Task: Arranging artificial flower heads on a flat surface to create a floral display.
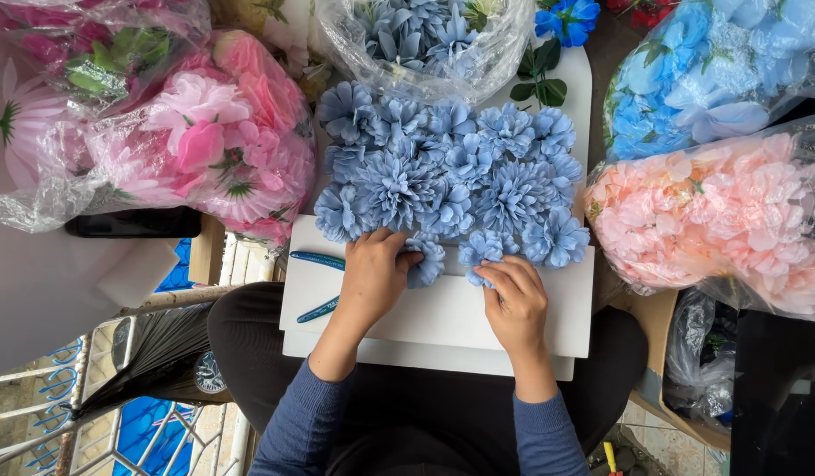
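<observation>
Pressing blue flowers [449, 181], hands [373, 275] hide the lowest blooms' bases.

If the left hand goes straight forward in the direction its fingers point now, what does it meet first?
The left hand points up and slightly right in the picture. It would probably first press into the cluster of dusty blue fabric flowers on the white board, which its fingertips already touch.

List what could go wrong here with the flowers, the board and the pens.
1. The white board rests on the person's lap, so pressing with the left hand and right hand might tip it.
2. The two blue pens near its left edge could roll off.
3. The edge blue flowers may slip off.
</observation>
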